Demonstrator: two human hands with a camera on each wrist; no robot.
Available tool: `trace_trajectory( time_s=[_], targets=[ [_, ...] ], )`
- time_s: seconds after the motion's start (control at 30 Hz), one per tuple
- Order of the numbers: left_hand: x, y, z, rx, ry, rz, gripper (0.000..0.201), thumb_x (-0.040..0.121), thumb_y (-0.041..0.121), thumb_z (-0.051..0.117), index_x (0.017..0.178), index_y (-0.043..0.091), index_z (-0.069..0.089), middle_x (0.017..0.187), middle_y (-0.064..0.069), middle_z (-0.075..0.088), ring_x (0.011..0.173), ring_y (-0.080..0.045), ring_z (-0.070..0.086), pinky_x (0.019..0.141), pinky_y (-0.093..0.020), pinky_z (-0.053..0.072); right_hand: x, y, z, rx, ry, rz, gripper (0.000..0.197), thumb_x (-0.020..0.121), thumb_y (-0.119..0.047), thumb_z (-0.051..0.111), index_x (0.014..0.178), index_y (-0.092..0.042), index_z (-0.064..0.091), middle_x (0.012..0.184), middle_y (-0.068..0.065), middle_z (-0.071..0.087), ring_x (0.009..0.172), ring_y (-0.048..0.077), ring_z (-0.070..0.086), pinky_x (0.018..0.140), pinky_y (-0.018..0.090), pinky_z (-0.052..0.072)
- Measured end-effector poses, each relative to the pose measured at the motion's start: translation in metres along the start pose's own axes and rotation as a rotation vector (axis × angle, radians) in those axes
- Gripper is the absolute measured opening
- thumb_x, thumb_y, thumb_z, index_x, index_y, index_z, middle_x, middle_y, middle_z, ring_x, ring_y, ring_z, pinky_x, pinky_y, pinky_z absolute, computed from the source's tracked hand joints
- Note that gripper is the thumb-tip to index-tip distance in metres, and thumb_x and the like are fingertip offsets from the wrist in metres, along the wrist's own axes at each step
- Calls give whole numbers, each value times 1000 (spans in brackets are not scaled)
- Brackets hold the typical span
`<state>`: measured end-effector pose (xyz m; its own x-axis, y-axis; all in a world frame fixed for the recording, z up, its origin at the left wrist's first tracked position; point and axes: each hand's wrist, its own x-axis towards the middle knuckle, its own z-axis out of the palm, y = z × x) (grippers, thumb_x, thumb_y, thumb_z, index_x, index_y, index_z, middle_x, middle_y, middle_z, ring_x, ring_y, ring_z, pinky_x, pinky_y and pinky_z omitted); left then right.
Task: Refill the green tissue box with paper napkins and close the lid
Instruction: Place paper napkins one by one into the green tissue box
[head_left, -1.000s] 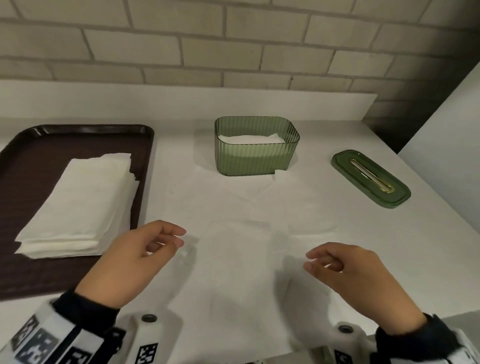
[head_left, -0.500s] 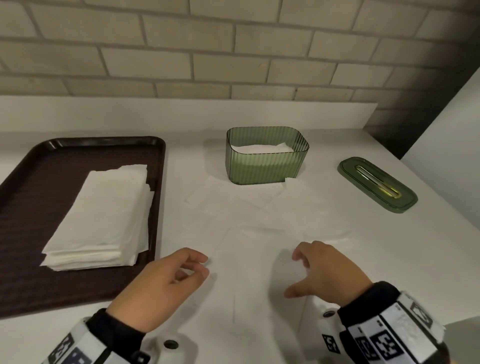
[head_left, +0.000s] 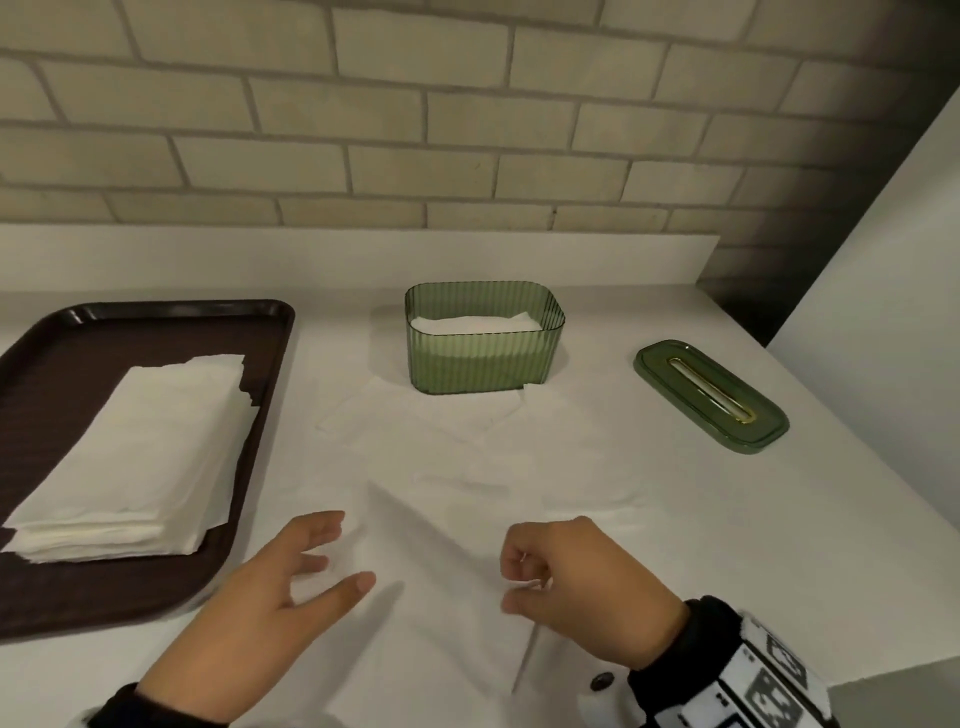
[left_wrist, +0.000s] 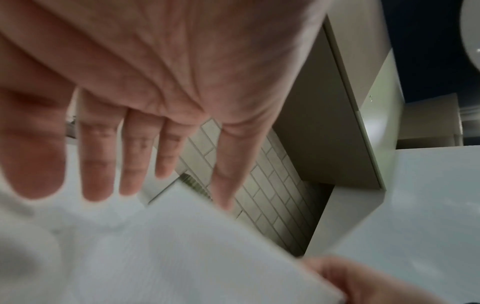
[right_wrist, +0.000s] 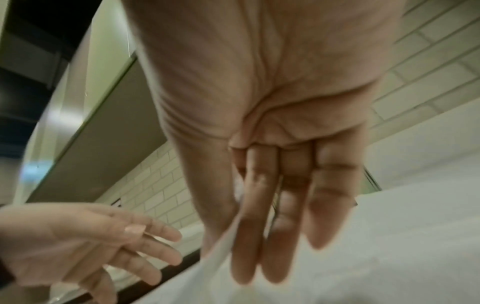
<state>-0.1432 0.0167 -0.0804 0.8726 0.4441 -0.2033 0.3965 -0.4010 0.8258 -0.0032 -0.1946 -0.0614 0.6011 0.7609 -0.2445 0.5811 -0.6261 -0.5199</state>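
Centrally, toward the back of the white bench (head_left: 779, 545), stands the green tissue box (head_left: 483, 358); its ribbed translucent walls show a low layer of white napkins (head_left: 472, 325) inside, well under the rim, and its top is open; the lid (head_left: 710, 396), dark green with a gold-edged slot, lies flat on the bench to the right of the box, apart from it and close to the bench's right edge. Loose napkin sheets (head_left: 431, 415) lie spread on the bench from the foot of the box toward the person; white on white, their edges are hard to trace. On the left a dark brown tray (head_left: 47, 597) carries a stack of folded napkins (head_left: 130, 457); the tray's right rim sits near the spread sheets. The left hand (head_left: 270, 603) hovers low over the near sheet, fingers spread and holding nothing; the right hand (head_left: 582, 577) pinches a raised edge of a napkin between thumb and forefinger, its other fingers loosely curled. A brick wall (head_left: 467, 130) closes the back; a pale panel (head_left: 883, 260) bounds the right; bare bench lies between tray and box.
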Motion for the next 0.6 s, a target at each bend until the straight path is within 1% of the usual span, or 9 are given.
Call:
trace_trajectory(
  time_s=[0.07, 0.17, 0.23, 0.33, 0.4, 0.47, 0.5, 0.53, 0.6],
  targets=[
    [0, 6, 8, -71, 4, -30, 66, 59, 46, 76, 114, 48, 41, 115, 28, 53, 107, 1, 54, 81, -20, 44, -8, 2, -9, 93, 29, -105, 17, 81, -26, 67, 77, -33, 53, 74, -12, 60, 72, 6, 55, 66, 15, 43],
    [2, 9, 16, -57, 22, -19, 91, 45, 59, 80, 124, 46, 37, 110, 21, 62, 108, -4, 56, 88, -25, 41, -19, 10, -22, 236, 93, -187, 8, 83, -23, 68, 83, -28, 62, 76, -12, 62, 70, 0, 54, 66, 11, 43],
    [4, 12, 20, -154, 38, -26, 93, 36, 62, 82, 120, 44, 47, 104, 15, 69, 100, -6, 64, 86, -26, 47, -25, 19, -28, 311, 137, -228, 7, 84, -22, 68, 84, -27, 64, 79, -9, 65, 69, 2, 56, 67, 12, 44],
    [2, 21, 26, -302, 18, 8, 91, 26, 66, 83, 107, 28, 65, 97, 8, 74, 91, -10, 70, 77, -22, 54, -30, 37, -33, 449, 222, -245, 10, 84, -20, 70, 82, -28, 64, 78, -5, 67, 67, 6, 56, 67, 18, 46],
    [-1, 27, 34, -364, 20, 33, 67, 39, 58, 85, 94, 23, 74, 93, 5, 75, 87, -7, 71, 69, -14, 55, -33, 49, -34, 523, 257, -239, 8, 83, -21, 70, 84, -27, 65, 79, -2, 66, 68, 11, 57, 66, 23, 46],
    [-4, 37, 41, -369, 86, 52, 16, 68, 31, 81, 82, 37, 76, 85, 9, 76, 75, 1, 70, 62, -14, 54, -35, 57, -35, 566, 271, -219, 9, 81, -28, 71, 87, -28, 65, 82, 3, 68, 74, 23, 61, 71, 35, 49],
    [-4, 37, 44, -331, 118, 76, 23, 75, 21, 77, 79, 44, 74, 83, 11, 75, 70, 1, 68, 61, -17, 54, -36, 60, -36, 577, 274, -207, 14, 78, -36, 70, 89, -30, 64, 83, 4, 69, 75, 25, 62, 73, 38, 50],
    [-4, 38, 46, -319, 137, 82, 25, 77, 20, 76, 79, 45, 73, 83, 12, 75, 69, 0, 67, 61, -21, 53, -37, 63, -37, 587, 274, -194, 20, 75, -44, 69, 91, -32, 64, 81, 6, 69, 76, 26, 63, 74, 38, 50],
    [-6, 39, 45, -318, 163, 77, 17, 72, 30, 68, 85, 39, 73, 85, 11, 75, 68, -1, 66, 58, -21, 53, -39, 69, -42, 631, 248, -155, 22, 78, -51, 66, 92, -35, 62, 76, 6, 71, 72, 23, 64, 71, 33, 50]
  ],
)
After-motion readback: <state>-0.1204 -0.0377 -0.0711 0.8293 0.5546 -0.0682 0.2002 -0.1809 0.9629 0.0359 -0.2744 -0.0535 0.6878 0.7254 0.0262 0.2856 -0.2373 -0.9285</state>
